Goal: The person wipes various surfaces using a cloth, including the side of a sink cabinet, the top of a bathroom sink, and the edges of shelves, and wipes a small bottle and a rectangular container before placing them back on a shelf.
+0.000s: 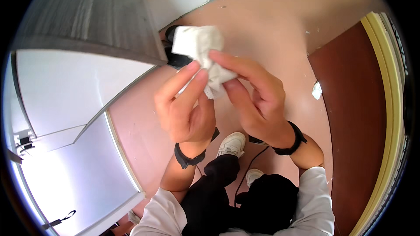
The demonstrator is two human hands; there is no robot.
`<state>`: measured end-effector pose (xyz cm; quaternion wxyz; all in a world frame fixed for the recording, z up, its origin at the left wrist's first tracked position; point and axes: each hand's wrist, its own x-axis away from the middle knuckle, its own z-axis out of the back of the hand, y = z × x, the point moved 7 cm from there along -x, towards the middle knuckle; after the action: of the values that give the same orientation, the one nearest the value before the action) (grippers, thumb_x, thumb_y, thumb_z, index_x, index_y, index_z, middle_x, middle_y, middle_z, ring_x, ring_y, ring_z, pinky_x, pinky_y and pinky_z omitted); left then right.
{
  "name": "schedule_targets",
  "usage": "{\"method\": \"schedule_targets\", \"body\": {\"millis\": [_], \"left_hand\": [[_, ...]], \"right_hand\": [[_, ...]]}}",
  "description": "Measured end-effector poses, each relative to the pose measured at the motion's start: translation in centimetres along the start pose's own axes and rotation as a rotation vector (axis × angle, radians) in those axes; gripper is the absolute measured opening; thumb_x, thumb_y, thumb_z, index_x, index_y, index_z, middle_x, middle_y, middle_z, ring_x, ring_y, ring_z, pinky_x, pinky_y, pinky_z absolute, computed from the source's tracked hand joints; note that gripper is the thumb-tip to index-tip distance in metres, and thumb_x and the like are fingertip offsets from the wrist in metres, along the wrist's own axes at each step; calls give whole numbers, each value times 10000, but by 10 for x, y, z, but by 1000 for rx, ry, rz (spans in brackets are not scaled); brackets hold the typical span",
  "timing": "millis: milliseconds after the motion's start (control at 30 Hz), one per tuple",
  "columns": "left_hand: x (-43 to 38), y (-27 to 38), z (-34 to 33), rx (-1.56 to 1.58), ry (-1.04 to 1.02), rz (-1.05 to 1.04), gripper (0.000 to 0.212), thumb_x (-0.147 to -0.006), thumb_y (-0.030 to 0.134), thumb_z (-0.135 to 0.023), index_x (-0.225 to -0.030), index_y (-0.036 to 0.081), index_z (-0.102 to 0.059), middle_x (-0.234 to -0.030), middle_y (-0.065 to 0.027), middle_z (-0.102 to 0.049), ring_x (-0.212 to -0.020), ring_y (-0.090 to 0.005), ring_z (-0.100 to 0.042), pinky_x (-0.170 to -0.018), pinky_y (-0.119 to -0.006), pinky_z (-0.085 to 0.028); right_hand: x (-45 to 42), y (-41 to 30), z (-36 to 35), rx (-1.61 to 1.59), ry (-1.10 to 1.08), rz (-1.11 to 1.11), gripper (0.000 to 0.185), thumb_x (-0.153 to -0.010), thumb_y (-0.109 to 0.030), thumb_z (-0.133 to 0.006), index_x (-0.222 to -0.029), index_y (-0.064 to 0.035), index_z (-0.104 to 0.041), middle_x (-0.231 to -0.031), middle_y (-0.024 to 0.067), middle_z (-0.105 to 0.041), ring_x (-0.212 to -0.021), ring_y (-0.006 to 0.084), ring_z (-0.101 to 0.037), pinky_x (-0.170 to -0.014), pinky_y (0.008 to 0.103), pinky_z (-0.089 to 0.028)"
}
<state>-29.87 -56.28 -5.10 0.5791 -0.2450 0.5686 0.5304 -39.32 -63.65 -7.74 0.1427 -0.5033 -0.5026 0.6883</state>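
A crumpled white tissue (215, 72) is held up in front of me, well above the floor, its upper part folded and slightly blurred. My left hand (185, 105) pinches its lower left side between fingertips and thumb. From the other side, my right hand (259, 95) grips the tissue between thumb and forefinger. Both wrists wear a black band. The fingers hide parts of the tissue, and whether anything is wrapped inside it I cannot tell.
A grey wood-grain tabletop (92, 16) juts in at upper left, above white cabinet panels (82, 82). A dark red-brown panel (354, 105) with a yellow edge stands at right. Another scrap of white tissue (317, 90) lies on the pinkish floor (137, 121). A black cable (244, 178) runs between my shoes.
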Motion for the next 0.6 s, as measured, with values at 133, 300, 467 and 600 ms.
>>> {"method": "schedule_targets", "body": {"millis": [133, 300, 467, 600], "left_hand": [[6, -26, 33, -184, 22, 85, 348, -615, -125, -575, -911, 42, -649, -931, -85, -491, -794, -188, -511, -628, -244, -444], [19, -52, 38, -188, 88, 178, 314, -641, -122, -565, -910, 22, -638, -933, -87, -495, -809, -188, -521, -640, -258, -453], [5, -52, 35, -143, 125, 184, 328, -650, -156, -533, -925, -1, -622, -941, -102, -505, -815, -201, -543, -650, -268, -479], [-26, -45, 38, -88, 158, 141, 319, -654, -159, -539, -924, -8, -619, -935, -103, -505, -820, -203, -547, -663, -274, -488]], "right_hand": [[-22, 3, -27, 74, 51, 99, 315, -723, 45, -553, -1023, -38, -602, -982, 103, -556, -836, 205, -560, -709, 272, -455], [-28, 21, -54, 150, 82, 194, 234, -672, 32, -615, -898, -30, -607, -906, 84, -572, -713, 188, -566, -585, 262, -458], [-40, 11, -54, 251, 158, 280, 222, -625, 36, -645, -831, -27, -594, -803, 77, -582, -677, 189, -562, -565, 261, -460], [-61, -13, -51, 256, 192, 331, 220, -608, 34, -659, -808, -22, -587, -769, 66, -580, -640, 172, -555, -546, 247, -458]]}}
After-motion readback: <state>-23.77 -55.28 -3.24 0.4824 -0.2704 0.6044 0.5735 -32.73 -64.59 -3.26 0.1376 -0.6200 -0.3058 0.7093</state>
